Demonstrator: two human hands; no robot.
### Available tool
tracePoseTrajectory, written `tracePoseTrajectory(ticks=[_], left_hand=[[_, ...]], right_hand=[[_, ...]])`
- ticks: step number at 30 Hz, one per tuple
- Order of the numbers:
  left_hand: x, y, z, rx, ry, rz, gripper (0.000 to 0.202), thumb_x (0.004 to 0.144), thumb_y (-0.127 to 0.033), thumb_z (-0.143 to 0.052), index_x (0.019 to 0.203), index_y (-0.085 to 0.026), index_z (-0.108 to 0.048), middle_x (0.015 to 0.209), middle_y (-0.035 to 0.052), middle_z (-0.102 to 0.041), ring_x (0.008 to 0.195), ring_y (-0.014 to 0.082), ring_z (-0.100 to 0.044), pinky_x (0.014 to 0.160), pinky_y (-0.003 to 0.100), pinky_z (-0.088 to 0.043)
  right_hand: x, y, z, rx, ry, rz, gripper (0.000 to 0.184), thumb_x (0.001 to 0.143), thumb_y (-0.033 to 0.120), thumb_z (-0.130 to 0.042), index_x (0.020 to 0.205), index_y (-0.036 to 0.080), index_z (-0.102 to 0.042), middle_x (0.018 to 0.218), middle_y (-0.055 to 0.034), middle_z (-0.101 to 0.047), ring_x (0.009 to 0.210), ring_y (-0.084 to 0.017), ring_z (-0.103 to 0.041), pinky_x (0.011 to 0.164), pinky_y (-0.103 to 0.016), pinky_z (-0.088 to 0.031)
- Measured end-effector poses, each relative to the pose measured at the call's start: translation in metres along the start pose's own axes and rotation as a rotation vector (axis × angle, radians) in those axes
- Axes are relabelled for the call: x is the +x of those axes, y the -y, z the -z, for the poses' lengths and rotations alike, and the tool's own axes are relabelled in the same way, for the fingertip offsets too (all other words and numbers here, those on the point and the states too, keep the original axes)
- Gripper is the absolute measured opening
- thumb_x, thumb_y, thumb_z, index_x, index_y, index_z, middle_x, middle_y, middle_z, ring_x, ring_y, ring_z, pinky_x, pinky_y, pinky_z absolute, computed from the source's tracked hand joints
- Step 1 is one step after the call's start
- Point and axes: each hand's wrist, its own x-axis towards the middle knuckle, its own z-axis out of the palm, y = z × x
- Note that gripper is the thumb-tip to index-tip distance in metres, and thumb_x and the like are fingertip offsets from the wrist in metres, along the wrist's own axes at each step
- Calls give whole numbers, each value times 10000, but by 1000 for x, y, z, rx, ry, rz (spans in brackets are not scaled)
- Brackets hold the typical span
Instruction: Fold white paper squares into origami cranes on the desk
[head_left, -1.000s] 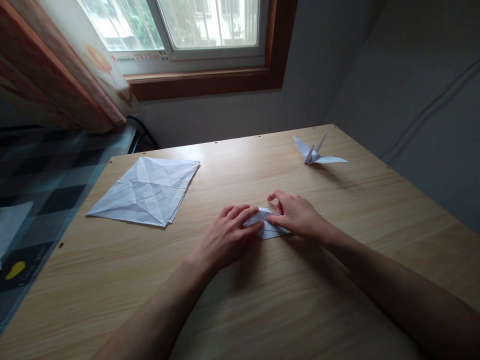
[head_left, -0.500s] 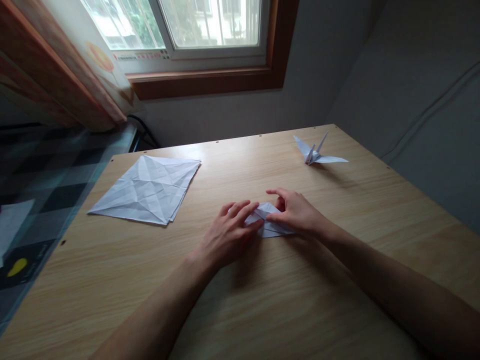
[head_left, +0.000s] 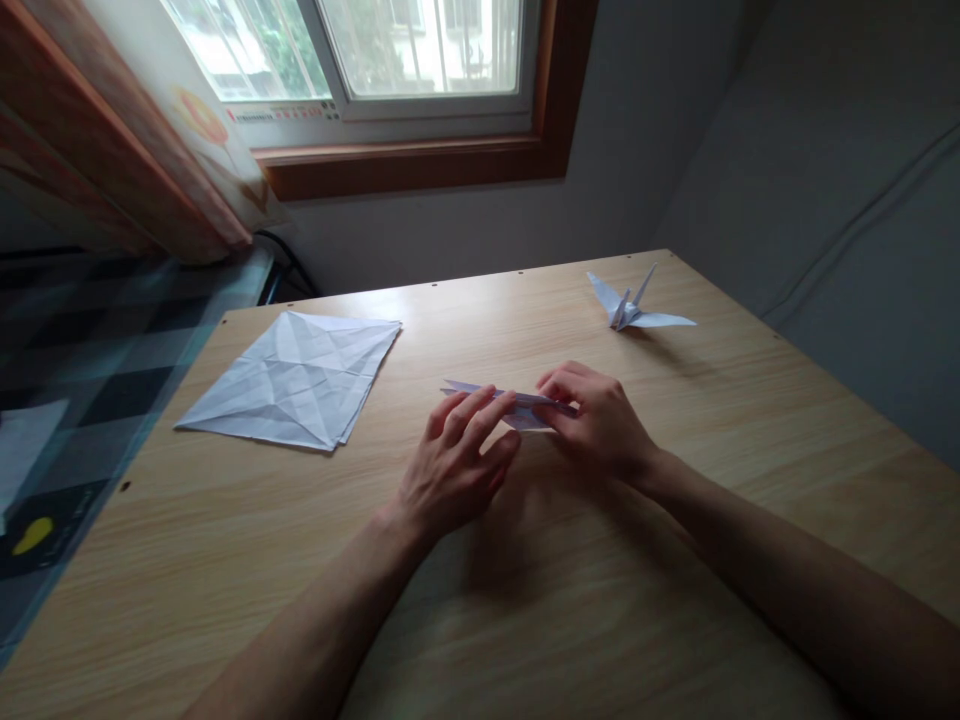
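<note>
Both of my hands hold a small folded white paper piece [head_left: 517, 408] just above the middle of the wooden table [head_left: 615, 580]. My left hand [head_left: 457, 470] pinches its left part, fingers curled round the paper. Its right end sits in the closed fingertips of my right hand [head_left: 596, 420]. The piece is flat and long, with a point sticking out to the left. Most of its underside is hidden by my fingers.
A creased, unfolded white paper square [head_left: 296, 378] lies at the table's left. A finished white paper crane [head_left: 634, 305] stands at the far right. A window [head_left: 352, 50] and an orange curtain [head_left: 112, 150] are behind; a checkered surface [head_left: 82, 370] lies left of the table.
The folded paper piece lay flat on the table under my fingertips; now both hands have lifted it slightly and moved it a little away from me.
</note>
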Motion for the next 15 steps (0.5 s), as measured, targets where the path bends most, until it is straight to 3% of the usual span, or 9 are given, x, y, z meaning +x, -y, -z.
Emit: tracePoseTrajectory(ticks=[3,6,11,15], left_hand=[[-1,-1,3,40,-82,65,201,848,-191,-621,1039,-237,-579,1349,97,-562,1313,290,-443,1055,517,-363],[-3,0,3,17,-91,96,269,844,-188,-615,1099,-247,-552,1314,94,-587,1291,294,-463,1047,520,-363],[-1,4,0,-76,42,32,281,862,-195,-574,1142,-197,-555,1169,107,-657,1154,275,-560,974,449,-424],[2,6,-3,-202,218,50,139,866,-232,-579,996,-189,-605,968,51,-692,945,209,-629,826,345,-468]], right_hand=[[-5,-5,-6,-99,-18,208,160,909,172,-493,810,191,-617,1048,-101,-691,923,-208,-624,791,-321,-463],[-9,-5,-9,-242,72,400,257,957,178,-431,775,193,-611,1007,-103,-714,861,-209,-620,800,-354,-443],[-13,-4,-16,-347,151,627,314,978,147,-402,764,185,-628,858,-68,-719,756,-181,-599,727,-325,-422],[-17,-6,-23,-312,160,601,237,927,122,-471,777,165,-649,858,-77,-719,804,-191,-610,763,-324,-445]])
